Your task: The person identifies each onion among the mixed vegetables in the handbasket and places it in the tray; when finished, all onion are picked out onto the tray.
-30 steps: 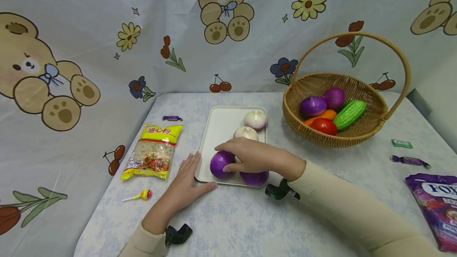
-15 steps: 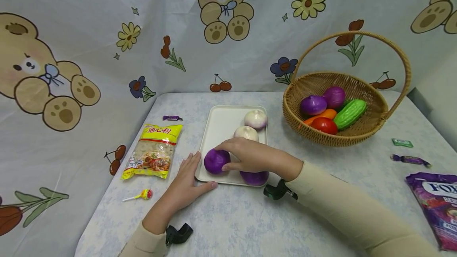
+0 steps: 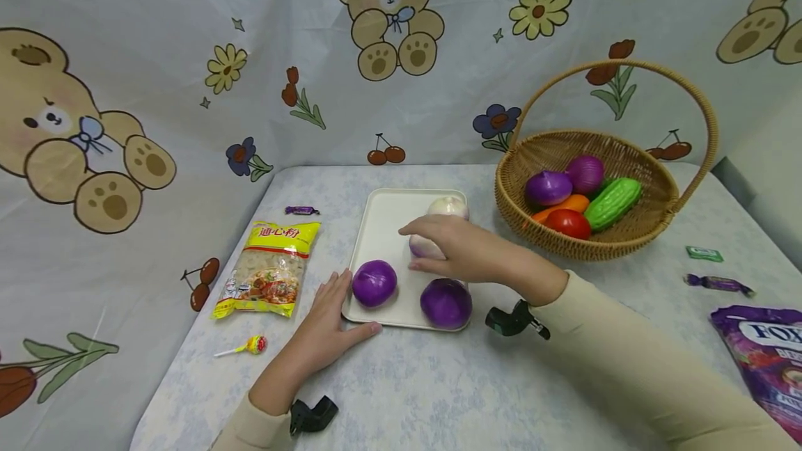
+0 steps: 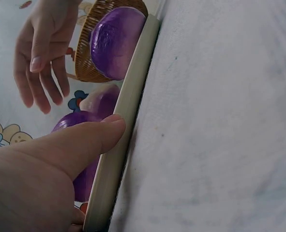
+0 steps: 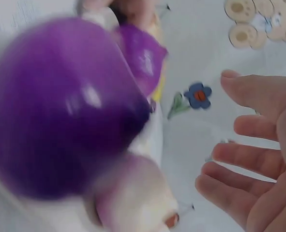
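A white rectangular tray (image 3: 388, 211) carries two purple onions, one at its lower left (image 3: 374, 284) and one at its lower right (image 3: 446, 303). Behind them are two paler white-and-purple onions, the far one (image 3: 448, 207) and the nearer one (image 3: 427, 248), which is partly covered by my right hand (image 3: 466, 249). That hand hovers with fingers apart and nothing in them; the right wrist view shows its fingers (image 5: 249, 159) loosely extended. My left hand (image 3: 326, 322) rests at the tray's left front corner, its thumb (image 4: 92, 137) lying on the rim in the left wrist view.
A wicker basket (image 3: 589, 249) at back right holds purple onions, a carrot, a tomato (image 3: 568, 223) and a green bumpy vegetable (image 3: 614, 204). Left of the tray lie a pasta bag (image 3: 269, 270), a lollipop (image 3: 253, 344) and a candy (image 3: 302, 210). Sweets and a purple bag (image 3: 761, 346) lie right.
The left purple onion has shifted left on the tray. My right hand has let go of it and moved up and right, over the paler onion. My left hand has stayed put.
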### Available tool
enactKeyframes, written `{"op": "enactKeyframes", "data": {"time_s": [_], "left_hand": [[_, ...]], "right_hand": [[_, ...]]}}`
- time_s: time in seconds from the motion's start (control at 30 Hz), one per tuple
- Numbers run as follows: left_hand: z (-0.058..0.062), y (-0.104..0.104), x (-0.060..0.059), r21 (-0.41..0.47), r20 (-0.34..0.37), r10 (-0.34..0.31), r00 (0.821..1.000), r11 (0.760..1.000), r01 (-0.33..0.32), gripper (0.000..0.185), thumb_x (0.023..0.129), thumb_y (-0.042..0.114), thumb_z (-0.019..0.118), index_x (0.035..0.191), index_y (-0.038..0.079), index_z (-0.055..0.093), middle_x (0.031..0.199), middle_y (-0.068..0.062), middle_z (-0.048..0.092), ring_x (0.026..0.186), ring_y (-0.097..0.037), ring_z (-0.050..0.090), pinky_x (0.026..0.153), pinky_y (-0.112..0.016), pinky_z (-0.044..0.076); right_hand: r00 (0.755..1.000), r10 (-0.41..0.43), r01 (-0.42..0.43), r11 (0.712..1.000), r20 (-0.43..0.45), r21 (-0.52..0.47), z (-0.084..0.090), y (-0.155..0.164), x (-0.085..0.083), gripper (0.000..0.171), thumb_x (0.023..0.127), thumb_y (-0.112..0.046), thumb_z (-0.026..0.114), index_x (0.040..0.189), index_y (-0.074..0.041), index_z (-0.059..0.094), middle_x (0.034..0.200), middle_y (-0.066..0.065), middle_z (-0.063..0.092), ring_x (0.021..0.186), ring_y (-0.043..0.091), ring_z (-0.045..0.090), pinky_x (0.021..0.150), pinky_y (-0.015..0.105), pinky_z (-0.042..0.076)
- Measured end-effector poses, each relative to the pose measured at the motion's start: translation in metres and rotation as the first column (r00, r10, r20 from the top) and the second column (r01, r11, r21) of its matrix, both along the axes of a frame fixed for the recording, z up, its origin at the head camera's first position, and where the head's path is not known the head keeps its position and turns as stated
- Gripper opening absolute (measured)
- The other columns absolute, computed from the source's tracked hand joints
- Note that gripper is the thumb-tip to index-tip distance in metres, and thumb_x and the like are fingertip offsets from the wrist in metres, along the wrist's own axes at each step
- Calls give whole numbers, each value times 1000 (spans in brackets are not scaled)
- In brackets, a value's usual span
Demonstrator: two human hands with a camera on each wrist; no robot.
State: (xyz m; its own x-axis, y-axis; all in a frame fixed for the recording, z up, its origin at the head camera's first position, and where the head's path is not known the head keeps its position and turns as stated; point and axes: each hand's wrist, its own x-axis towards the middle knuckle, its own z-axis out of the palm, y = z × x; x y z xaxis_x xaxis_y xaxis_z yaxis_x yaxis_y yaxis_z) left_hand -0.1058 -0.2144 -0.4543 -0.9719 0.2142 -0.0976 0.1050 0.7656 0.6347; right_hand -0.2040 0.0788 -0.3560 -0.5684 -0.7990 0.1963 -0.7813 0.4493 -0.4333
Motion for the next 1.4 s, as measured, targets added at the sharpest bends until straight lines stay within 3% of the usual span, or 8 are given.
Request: {"op": "enactKeyframes", "data": {"time_s": [0.23, 0.5, 0.73, 0.9, 1.13, 1.4], "left_hand": [[0, -1, -2, 11, -29, -4, 1000, 1000, 4, 119, 86, 65, 79, 169, 5, 19, 174, -10, 15, 159, -27, 2, 127, -51, 5], [-2, -1, 2, 11, -13, 9, 1000, 1000, -9, 120, 84, 68, 79, 168, 6, 21, 174, -11, 16, 159, -30, 3, 126, -55, 7], [-1, 1, 2, 3, -4, 11, 1000, 1000, -11, 119, 85, 66, 79, 169, 7, 20, 174, -10, 16, 159, -28, 2, 126, -52, 6], [0, 1, 2, 10, -8, 9, 1000, 1000, -9, 119, 85, 66, 79, 169, 6, 20, 174, -12, 16, 159, -30, 3, 126, -54, 5], [-2, 0, 3, 3, 0, 14, 1000, 1000, -14, 120, 85, 68, 79, 169, 8, 19, 174, -9, 14, 159, -28, 1, 126, -54, 6], [-3, 0, 1, 6, -20, 11, 1000, 1000, -11, 120, 84, 68, 79, 169, 6, 20, 174, -12, 16, 159, -31, 3, 126, -55, 7]], "right_hand": [[995, -97, 95, 994, -21, -58, 21, 34, -20, 53, 101, -29, 75, 144, -1, 61, 139, 13, 65, 118, 30, 64, 104, 48, 52], [974, -210, 204, 976, -88, -73, 40, 71, -37, 49, 101, -27, 76, 141, -2, 64, 136, 14, 66, 110, 34, 68, 96, 51, 56], [931, -351, 351, 936, -105, -15, 54, 106, -57, 51, 102, -34, 73, 142, -3, 63, 141, 18, 62, 135, 39, 53, 112, 61, 41], [904, -419, 422, 906, -83, 25, 61, 133, -71, 55, 103, -40, 70, 142, -1, 60, 142, 23, 59, 136, 45, 49, 113, 66, 37], [868, -497, 494, 861, -6, 125, 68, 160, -86, 83, 104, -50, 65, 161, 1, 35, 159, 32, 39, 143, 55, 36, 114, 72, 28], [862, -506, 501, 847, -18, 175, 68, 170, -96, 94, 101, -59, 63, 164, 2, 28, 163, 32, 30, 147, 55, 29, 116, 71, 25]]}}
